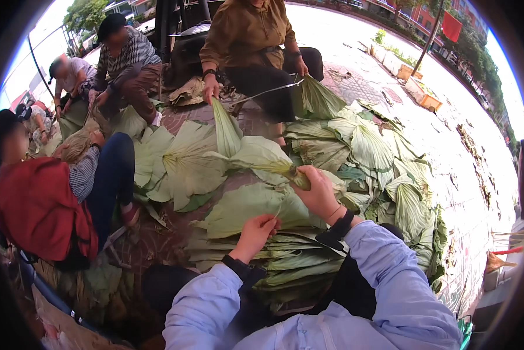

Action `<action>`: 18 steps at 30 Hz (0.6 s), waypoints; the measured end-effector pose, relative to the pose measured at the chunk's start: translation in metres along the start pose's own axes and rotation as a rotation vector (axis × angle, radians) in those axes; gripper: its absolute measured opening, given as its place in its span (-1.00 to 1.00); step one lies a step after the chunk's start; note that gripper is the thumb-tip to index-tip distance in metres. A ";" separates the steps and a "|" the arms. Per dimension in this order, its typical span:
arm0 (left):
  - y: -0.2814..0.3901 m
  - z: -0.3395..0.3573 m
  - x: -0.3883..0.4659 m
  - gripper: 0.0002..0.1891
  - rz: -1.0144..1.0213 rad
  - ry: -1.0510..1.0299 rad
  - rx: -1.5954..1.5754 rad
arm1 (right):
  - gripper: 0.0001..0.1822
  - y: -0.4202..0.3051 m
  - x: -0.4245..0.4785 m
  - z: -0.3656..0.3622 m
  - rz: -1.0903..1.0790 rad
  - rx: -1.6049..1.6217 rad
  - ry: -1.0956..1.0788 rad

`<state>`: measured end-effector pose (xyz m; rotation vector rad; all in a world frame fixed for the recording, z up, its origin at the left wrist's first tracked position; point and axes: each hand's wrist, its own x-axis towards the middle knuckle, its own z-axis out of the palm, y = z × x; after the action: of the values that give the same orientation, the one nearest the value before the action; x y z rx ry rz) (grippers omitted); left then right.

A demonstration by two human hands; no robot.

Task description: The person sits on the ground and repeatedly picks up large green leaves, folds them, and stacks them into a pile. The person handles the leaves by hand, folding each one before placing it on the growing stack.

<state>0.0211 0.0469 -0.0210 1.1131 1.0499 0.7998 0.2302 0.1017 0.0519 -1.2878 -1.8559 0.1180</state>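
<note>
My right hand (316,192) grips the gathered stem end of a large pale-green leaf (262,155), probably lotus, whose folds spread out to the left. Lower and further left, the fingertips of my left hand (253,236) are pinched together on a thin pale strand (279,211). The strand's far end is hard to make out. Beneath both hands lies a broad flat leaf (244,208). It rests on a stack of folded leaves (301,262) close to my knees.
A heap of leaves (371,140) covers the paving on the right. Opposite me, a person in a brown top (249,35) holds a leaf in each hand. Another in a red vest (43,205) sits at left, with several people beyond. More leaves (192,157) spread between us.
</note>
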 end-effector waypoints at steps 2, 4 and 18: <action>0.001 -0.003 0.001 -0.77 0.013 0.012 -0.002 | -0.59 -0.011 -0.010 0.017 -0.042 0.048 -0.208; 0.000 -0.007 0.001 -0.77 0.027 0.021 -0.019 | -0.60 -0.016 -0.018 0.024 -0.110 0.127 -0.335; 0.009 -0.004 0.009 -0.76 0.059 0.143 -0.120 | -0.64 0.014 0.001 0.019 0.369 0.461 -0.536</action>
<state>0.0198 0.0592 -0.0152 0.9997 1.0767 0.9881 0.2275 0.1157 0.0329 -1.3235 -1.8321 1.1142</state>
